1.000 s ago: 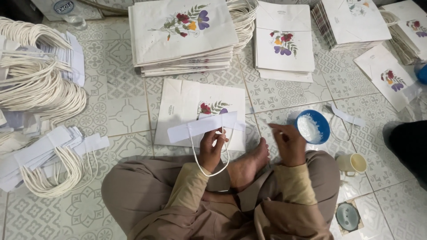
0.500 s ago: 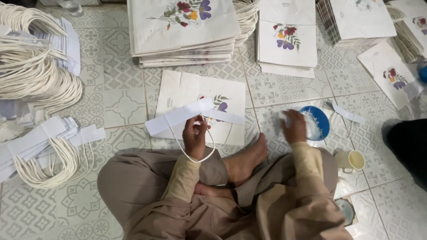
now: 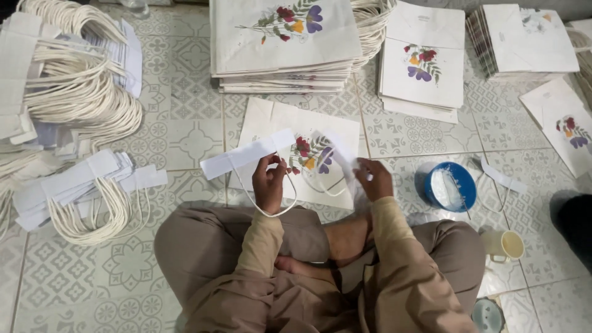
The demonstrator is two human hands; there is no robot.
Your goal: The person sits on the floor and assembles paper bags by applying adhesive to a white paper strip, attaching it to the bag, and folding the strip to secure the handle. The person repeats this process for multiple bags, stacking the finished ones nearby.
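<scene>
Far left: heaps of cord handles on paper strips (image 3: 74, 92), loose on the tiled floor (image 3: 185, 135). Left hand (image 3: 269, 182): fingers pinched shut on a white handle strip (image 3: 246, 154), long axis running left and slightly down, cord loop hanging below. Just right, touching: flat floral paper bag (image 3: 296, 132). Right hand (image 3: 373, 179): fingers curled, pressing the bag's near right edge; nearer the bag than the left. Farther right: blue glue bowl (image 3: 450, 185), cream cup (image 3: 502, 245).
</scene>
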